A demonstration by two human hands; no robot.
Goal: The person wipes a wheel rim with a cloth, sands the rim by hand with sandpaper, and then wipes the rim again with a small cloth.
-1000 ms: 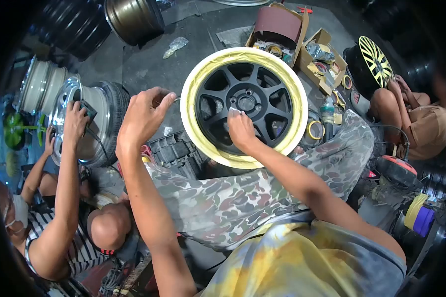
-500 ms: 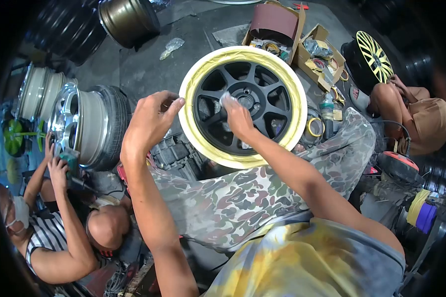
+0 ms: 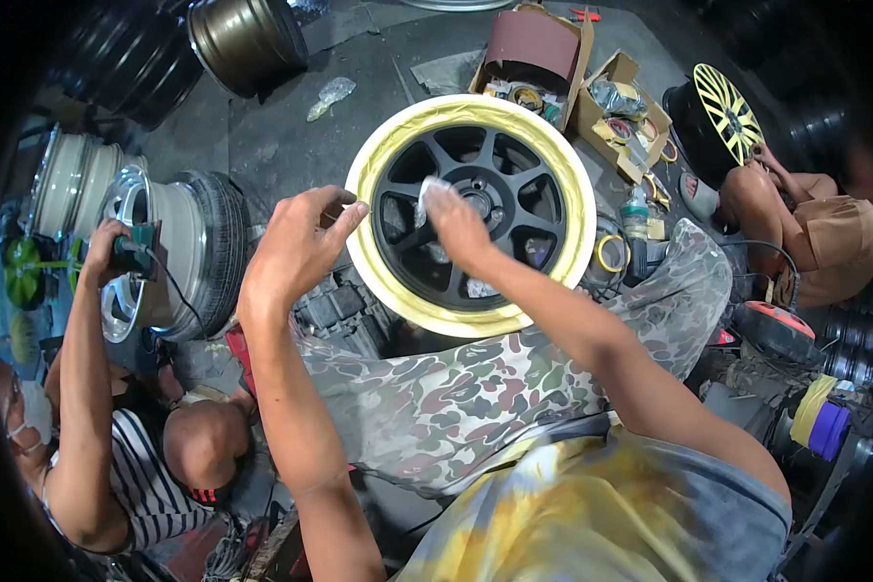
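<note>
Wheel (image 3: 529, 209) sits straight ahead of the person, face turned up toward the camera. Black spokes, with the outer lip (image 3: 456, 318) wrapped in yellowish masking. Its lower edge is just beside the camouflage-trousered knee (image 3: 456, 388).

Right hand (image 3: 456, 228) is the one on the face. The arm reaches in from lower right across the lip, with the wrist over the lower spokes. Fingers are pressed together, holding a white wad (image 3: 427, 199) flat on a spoke. The hub (image 3: 482, 199) lies just right of the fingertips, nearly touching. That spoke's long axis runs from the hub up-left to the lip.

Left hand (image 3: 296, 247) is at the wheel's left edge, about nine o'clock, forearm coming straight up from below. The thumb lies along the lip and the other fingers are curled closed at it. Can't tell how far they wrap behind.

Around it:
- On the left, a co-worker's hand holds a green power tool (image 3: 131, 247) on a chrome wheel (image 3: 165, 242).
- Cardboard boxes (image 3: 533, 48) sit beyond the top lip.
- Another person crouches at a yellow-spoked wheel (image 3: 727, 112), upper right, well apart.
</note>
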